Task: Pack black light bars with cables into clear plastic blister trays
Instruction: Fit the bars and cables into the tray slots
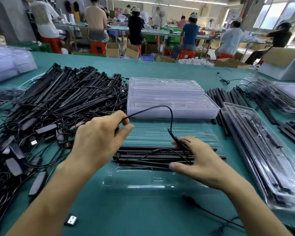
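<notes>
no readable text, labels, or numbers

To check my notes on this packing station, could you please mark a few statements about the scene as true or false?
1. The left hand pinches a black cable. True.
2. A stack of empty clear trays sits beyond the hands. True.
3. The tangled pile of cabled light bars lies on the person's right. False: it lies on the left.
4. The open tray in front of the person holds nothing. False: light bars lie in it, at the right hand.
</notes>
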Tool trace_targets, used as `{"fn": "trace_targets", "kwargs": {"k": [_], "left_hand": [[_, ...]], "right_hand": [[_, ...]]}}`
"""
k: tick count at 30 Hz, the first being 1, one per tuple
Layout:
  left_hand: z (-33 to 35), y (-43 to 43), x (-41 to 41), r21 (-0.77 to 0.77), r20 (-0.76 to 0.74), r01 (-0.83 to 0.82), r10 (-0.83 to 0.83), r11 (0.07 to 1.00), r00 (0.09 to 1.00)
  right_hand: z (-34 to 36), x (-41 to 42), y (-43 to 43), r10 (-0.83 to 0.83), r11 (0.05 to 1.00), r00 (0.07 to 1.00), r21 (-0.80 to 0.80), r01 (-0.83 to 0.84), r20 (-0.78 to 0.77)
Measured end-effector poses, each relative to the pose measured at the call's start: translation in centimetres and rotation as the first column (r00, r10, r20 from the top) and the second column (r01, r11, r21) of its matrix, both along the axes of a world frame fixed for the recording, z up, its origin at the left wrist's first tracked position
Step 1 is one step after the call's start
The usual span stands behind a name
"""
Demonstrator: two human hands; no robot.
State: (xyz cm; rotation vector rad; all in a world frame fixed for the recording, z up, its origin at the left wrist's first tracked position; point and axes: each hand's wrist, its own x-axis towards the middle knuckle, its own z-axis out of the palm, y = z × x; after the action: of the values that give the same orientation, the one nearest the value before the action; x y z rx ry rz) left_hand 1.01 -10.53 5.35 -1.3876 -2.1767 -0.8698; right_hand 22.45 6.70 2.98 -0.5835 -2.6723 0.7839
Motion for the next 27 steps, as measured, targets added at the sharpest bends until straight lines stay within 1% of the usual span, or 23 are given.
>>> {"fn": "trace_targets", "kwargs": {"k": [1, 3, 5, 7, 9, 10, 13, 16, 18, 20, 24, 25, 27], "left_hand": [[-0.4, 0.4, -0.2, -0.069, 0.075, -0.023, 0.028, 0.997, 0.997], [-2.0, 0.1, -1.5, -0.170, 0.216, -0.099, 0.135, 0.980, 0.967], [-3.8, -0.9, -3.1, -0.228, 0.319, -0.135, 0.205, 0.964, 0.925], [-5.1, -1.9, -4.4, -0.269, 0.416, -0.102, 0.211, 0.958, 0.884], [-6.0, -2.1, -5.1, -0.332, 0.458, -0.063, 0.219, 0.941, 0.862], [-6.4, -2.0, -5.1, -0.342, 0.479, -0.044, 0.214, 0.939, 0.851], [-7.3, -1.3, -4.7, -0.262, 0.582, -0.010, 0.166, 0.965, 0.796], [-7.9, -1.0, -4.4, -0.257, 0.611, -0.013, 0.173, 0.966, 0.772], [-8.0, -1.1, -4.3, -0.249, 0.599, -0.011, 0.163, 0.968, 0.784], [-7.9, -1.2, -4.1, -0.225, 0.581, 0.013, 0.124, 0.974, 0.805], [-8.1, -1.1, -3.7, -0.160, 0.569, 0.132, -0.018, 0.978, 0.822], [-8.1, -1.1, -3.6, -0.168, 0.560, 0.161, -0.041, 0.973, 0.827], [-7.9, -1.1, -3.5, -0.192, 0.542, 0.193, -0.060, 0.962, 0.838]], "right_hand": [[-0.1, -0.8, -0.6, 0.012, 1.000, 0.999, 0.020, -0.011, -0.043], [-0.6, -2.2, -1.3, 0.052, 0.997, 0.997, 0.055, -0.048, -0.064], [-1.2, -3.5, -1.5, 0.081, 0.993, 0.997, 0.091, -0.079, -0.018], [-1.9, -4.6, -1.4, 0.089, 0.984, 0.994, 0.150, -0.097, 0.058], [-2.4, -5.4, -1.2, 0.084, 0.971, 0.989, 0.214, -0.109, 0.121], [-2.8, -5.7, -1.1, 0.087, 0.966, 0.987, 0.230, -0.116, 0.135], [-3.6, -5.6, -0.6, 0.079, 0.971, 0.991, 0.218, -0.100, 0.105], [-4.2, -5.3, 0.0, 0.077, 0.989, 0.997, 0.124, -0.078, 0.013], [-4.3, -4.9, 0.3, 0.106, 0.991, 0.994, 0.077, -0.106, 0.003], [-4.3, -4.0, 0.7, 0.094, 0.991, 0.995, 0.090, -0.096, 0.027], [-3.6, 0.0, 3.0, -0.050, 0.977, 0.997, 0.208, 0.036, 0.059], [-3.5, 1.2, 3.5, -0.075, 0.976, 0.995, 0.210, 0.060, 0.068], [-3.2, 3.1, 3.9, -0.082, 0.985, 0.995, 0.156, 0.073, 0.054]]}}
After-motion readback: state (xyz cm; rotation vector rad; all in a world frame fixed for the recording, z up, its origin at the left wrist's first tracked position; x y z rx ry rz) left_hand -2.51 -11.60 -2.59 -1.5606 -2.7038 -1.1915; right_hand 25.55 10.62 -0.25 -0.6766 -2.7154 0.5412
